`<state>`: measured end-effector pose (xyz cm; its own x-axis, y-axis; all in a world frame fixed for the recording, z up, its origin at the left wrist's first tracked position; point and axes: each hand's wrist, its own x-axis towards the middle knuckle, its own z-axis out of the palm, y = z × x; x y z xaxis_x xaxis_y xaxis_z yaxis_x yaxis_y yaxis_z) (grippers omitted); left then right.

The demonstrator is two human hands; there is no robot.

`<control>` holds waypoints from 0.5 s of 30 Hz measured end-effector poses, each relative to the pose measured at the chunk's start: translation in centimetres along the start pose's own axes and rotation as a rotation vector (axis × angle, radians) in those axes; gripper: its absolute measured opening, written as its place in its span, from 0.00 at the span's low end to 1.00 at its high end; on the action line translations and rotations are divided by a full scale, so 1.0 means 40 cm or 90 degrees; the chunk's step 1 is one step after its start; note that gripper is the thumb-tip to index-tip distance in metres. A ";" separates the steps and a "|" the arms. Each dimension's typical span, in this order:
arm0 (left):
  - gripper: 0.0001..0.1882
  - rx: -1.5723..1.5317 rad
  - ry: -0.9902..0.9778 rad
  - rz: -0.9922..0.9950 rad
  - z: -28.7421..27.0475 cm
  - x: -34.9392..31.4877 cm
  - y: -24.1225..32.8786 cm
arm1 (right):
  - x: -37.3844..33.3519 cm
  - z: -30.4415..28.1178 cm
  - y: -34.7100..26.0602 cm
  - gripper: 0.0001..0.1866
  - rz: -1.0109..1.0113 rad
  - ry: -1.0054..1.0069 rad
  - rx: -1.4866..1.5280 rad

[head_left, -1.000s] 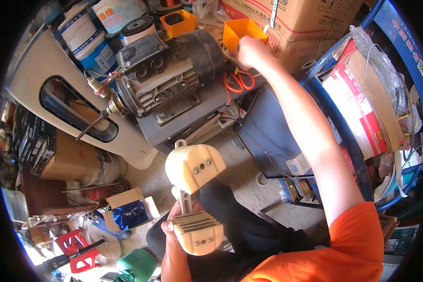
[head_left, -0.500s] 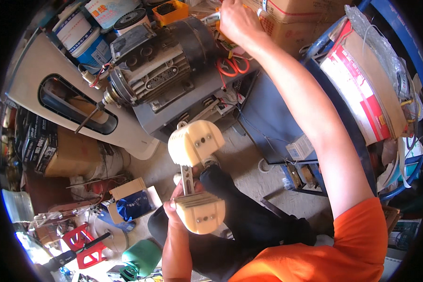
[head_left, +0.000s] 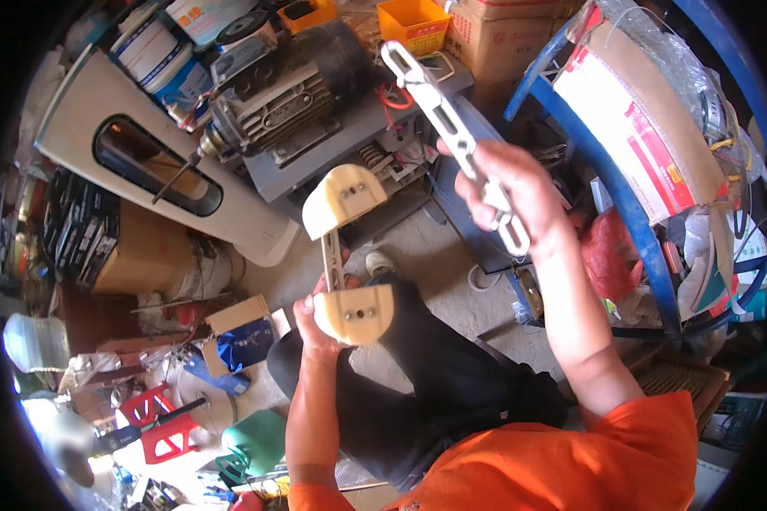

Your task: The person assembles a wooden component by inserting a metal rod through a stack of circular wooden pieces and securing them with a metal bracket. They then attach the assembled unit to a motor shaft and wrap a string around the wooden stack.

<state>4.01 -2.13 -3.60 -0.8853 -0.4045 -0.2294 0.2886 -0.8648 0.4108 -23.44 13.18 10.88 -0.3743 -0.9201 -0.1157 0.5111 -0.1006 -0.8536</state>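
Cream-coloured blocks, ribbed and rounded, stand one at 12 o'clock of the other: an upper block (head_left: 343, 200) and a lower block (head_left: 355, 317), joined by a slotted metal link (head_left: 331, 255). The pair sits just off the middle of the view, which serves as the dial's hub. At 7 o'clock, the left hand (head_left: 319, 326) holds the lower block by its 9 o'clock edge, thumb along the side and other fingers partly hidden behind. At 2 o'clock, the right hand (head_left: 520, 192), slightly blurred, has its fingers curled around a silvery slotted bar (head_left: 460, 143); the bar's long end points to 11 o'clock, its short end to 5, and it is well apart from the blocks. A dusty motor (head_left: 290, 94) lies at 11 o'clock on a grey metal stand, its shaft towards 8. Near 12 stands a yellow bin (head_left: 413, 30), with cardboard boxes just beside it at 1. A blue frame (head_left: 609, 162) bearing cartons fills 2 to 3, a green container (head_left: 260, 439) stands at 7, and a red stool (head_left: 155, 439) at 8.
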 end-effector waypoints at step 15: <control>0.49 0.184 0.006 0.067 0.043 0.018 -0.060 | -0.125 0.103 0.245 0.27 -0.138 0.239 -0.416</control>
<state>2.05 0.19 -3.23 -0.8523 -0.4910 -0.1804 0.2614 -0.6985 0.6662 -13.38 15.22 5.17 -0.7099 -0.7039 0.0238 -0.1189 0.0865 -0.9891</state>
